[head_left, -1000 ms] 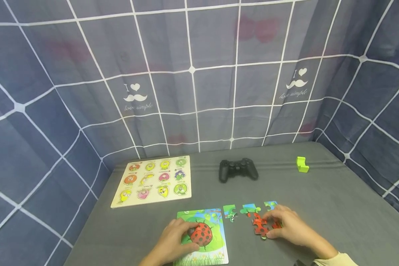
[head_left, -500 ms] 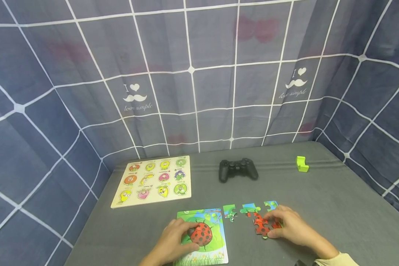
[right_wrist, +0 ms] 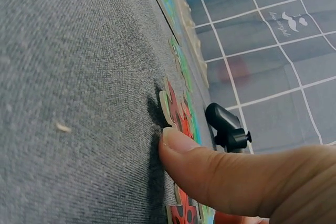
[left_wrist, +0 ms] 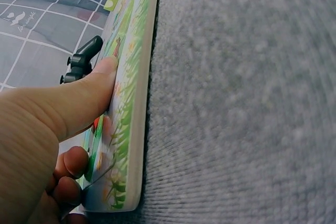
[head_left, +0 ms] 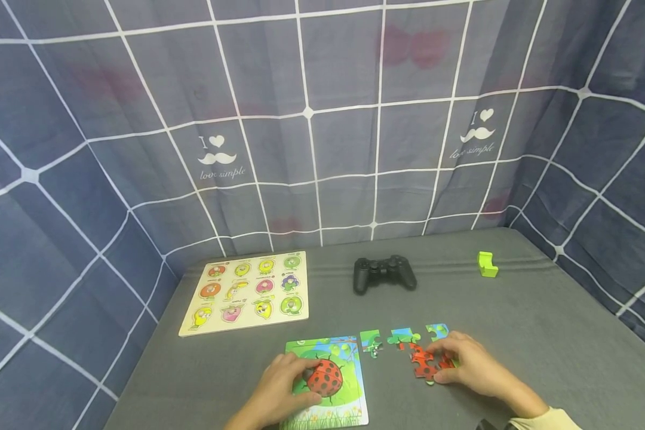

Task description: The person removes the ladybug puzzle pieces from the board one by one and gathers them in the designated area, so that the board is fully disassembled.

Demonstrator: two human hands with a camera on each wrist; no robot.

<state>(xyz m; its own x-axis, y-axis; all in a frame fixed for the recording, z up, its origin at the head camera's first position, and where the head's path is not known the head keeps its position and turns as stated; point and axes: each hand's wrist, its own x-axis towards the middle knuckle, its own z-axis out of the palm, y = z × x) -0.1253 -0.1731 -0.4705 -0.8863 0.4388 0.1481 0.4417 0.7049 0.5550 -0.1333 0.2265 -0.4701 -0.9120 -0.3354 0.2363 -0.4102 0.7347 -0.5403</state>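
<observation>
The right hand (head_left: 475, 367) has its thumb and fingers narrowed on the side of a red, black-spotted puzzle piece (head_left: 423, 365); in the right wrist view the thumb tip touches the piece's near edge. That piece lies low over the grey worktop (head_left: 516, 322), just left of the fingertips, while another red piece (head_left: 447, 362) sits partly hidden beneath the hand. Close beyond the fingers are a blue-and-green piece (head_left: 404, 336) and a small leafy piece (head_left: 436, 330), with a green corner piece (head_left: 370, 340) farther left, next to the ladybug board (head_left: 355, 397). The left hand (head_left: 279, 391) rests over the left side of that board, its thumb and forefinger spread widely apart around part of the printed ladybug, the thumb touching the surface. The board is well apart from the gripped piece, to its left. Farther back on the worktop are a fruit board (head_left: 254, 272), a black game controller (head_left: 384, 273) and a yellow-green block (head_left: 487, 264), all clear of both hands.
</observation>
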